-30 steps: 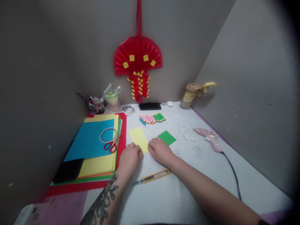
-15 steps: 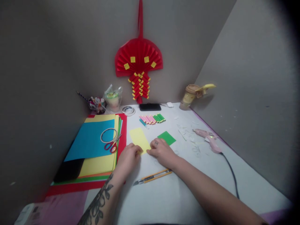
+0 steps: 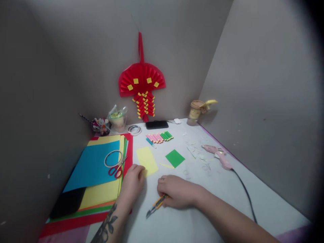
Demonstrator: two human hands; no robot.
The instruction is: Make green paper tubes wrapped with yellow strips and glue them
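My right hand [image 3: 178,191] is closed around the orange handle of a utility knife [image 3: 160,202]. The knife's blade end points toward the lower left, low over the white tabletop. My left hand [image 3: 134,179] has its fingers bent together at the near-left edge of a yellow paper strip [image 3: 147,159], gripping that edge. Between the yellow paper and a green paper piece [image 3: 175,158] lies a thin yellow sliver [image 3: 167,165]. Small rolled paper tubes, pink ones [image 3: 155,138] and green ones [image 3: 166,136], sit in a row farther back, by a small blue-handled tool [image 3: 151,143].
Stacked coloured paper [image 3: 101,199] on the left carries scissors [image 3: 116,171] and a tape roll [image 3: 105,162]. A pink glue gun [image 3: 220,156] with a black cord lies right, near paper scraps. A phone [image 3: 157,125] and cup [image 3: 194,113] stand behind; a red fan decoration [image 3: 141,79] hangs on the wall.
My right hand has left the yellow paper, moved nearer and picked up the utility knife. A thin yellow sliver now shows beside the green paper. The camera view has tilted up.
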